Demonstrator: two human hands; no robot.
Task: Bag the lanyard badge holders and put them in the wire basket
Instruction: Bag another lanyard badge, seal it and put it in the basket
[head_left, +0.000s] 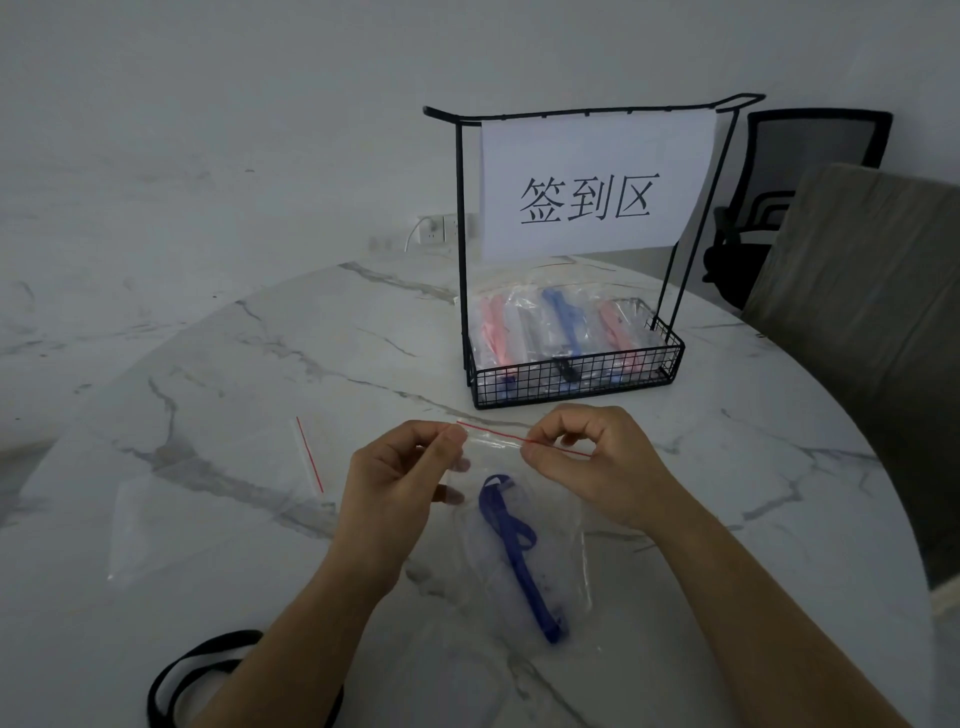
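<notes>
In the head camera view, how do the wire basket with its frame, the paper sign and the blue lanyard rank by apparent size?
Largest: the wire basket with its frame.
Next: the paper sign hung on it.
Smallest: the blue lanyard in the zip bag; it lies nearer the camera, so real size is unsure.

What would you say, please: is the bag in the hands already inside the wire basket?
No, the left hand and right hand pinch the bag in front of the wire basket.

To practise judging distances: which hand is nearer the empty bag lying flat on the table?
Left. The left hand is just right of the empty bag; the right hand is farther right, beyond it. Both pinch the filled bag at its red seal.
</notes>
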